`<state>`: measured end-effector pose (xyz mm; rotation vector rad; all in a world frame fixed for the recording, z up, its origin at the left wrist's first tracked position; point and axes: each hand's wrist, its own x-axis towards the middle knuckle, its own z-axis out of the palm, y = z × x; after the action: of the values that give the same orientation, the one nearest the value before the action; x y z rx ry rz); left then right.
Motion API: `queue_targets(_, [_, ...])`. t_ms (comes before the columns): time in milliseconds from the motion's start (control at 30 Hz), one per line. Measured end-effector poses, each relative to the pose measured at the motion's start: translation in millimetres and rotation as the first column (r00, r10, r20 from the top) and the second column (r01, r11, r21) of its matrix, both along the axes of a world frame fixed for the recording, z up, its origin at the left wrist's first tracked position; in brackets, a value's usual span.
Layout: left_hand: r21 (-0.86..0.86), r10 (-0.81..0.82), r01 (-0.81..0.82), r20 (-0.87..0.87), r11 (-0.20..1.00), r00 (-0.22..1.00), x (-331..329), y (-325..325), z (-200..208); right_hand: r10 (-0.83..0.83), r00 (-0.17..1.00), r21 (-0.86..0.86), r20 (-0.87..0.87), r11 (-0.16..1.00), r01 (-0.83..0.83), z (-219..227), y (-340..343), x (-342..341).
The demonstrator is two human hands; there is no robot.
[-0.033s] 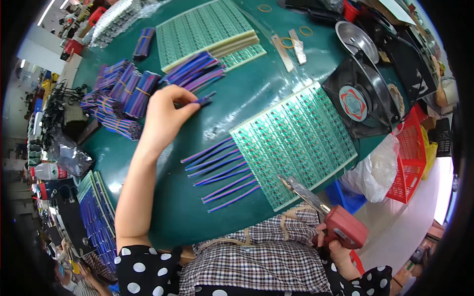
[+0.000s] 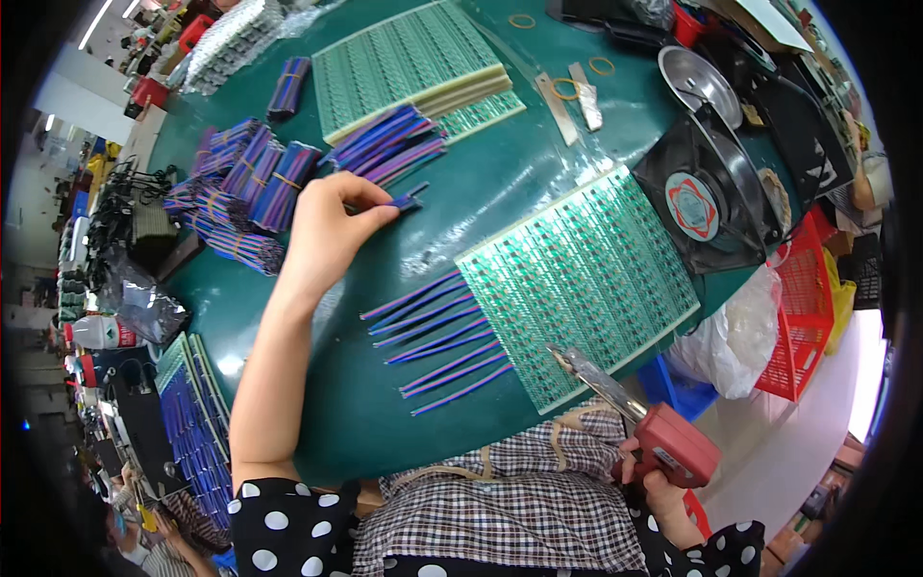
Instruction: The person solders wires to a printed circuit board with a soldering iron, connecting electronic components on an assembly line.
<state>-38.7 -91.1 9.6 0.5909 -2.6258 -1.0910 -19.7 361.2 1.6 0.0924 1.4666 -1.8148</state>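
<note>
My left hand [image 2: 335,219] is closed in a pinch on a short blue-purple ribbon wire [image 2: 411,199], whose end sticks out past the fingertips. Just beyond it lies a loose heap of the same wires [image 2: 385,139]. My right hand [image 2: 665,492] is wrapped around the grip of a red soldering gun [image 2: 679,445], its metal tip over the lower part of a green circuit board panel [image 2: 586,279]. From the panel's left edge several wires [image 2: 437,337] stretch out in a row across the green table mat.
Rubber-banded wire bundles [image 2: 255,188] lie at the left, with a stack of green panels [image 2: 413,67] behind. A black fan [image 2: 707,197] stands right of the panel, near a metal bowl [image 2: 700,85]. A red crate [image 2: 806,308] and white plastic bag [image 2: 735,337] sit beyond the right edge.
The whole scene has shifted slightly right and down in the picture. Both hands keep their holds on the wire and the soldering gun.
</note>
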Motion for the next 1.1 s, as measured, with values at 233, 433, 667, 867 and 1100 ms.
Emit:
queue_targets(233, [0.294, 0.049, -0.046, -0.002, 0.955, 0.999, 7, -9, 5, 0.048, 0.970, 0.047, -0.236, 0.998, -0.038, -8, -4, 1])
queue_targets(433, [0.504, 0.032, -0.044, 0.033, 0.863, 0.999, 11, -4, 10, 0.043, 0.975, 0.004, -0.219, 0.999, -0.043, -8, -7, 2])
queue_targets(667, [0.494, -0.050, 0.019, 0.050, 0.869, 0.997, 22, 62, 41, -0.026, 0.994, -0.082, -0.109, 0.996, 0.017, -20, 11, 9])
queue_targets(867, [-0.366, -0.462, 0.397, -0.108, 0.842, 0.880, 76, 150, 17, 0.002, 0.983, -0.023, -0.182, 1.000, -0.006, -10, 4, 6])
queue_targets(1100, [-0.689, -0.493, 0.348, -0.015, 0.636, 0.870, 77, 159, -7, 0.378, 0.799, 0.431, -0.468, 0.887, -0.167, -17, 8, 10])
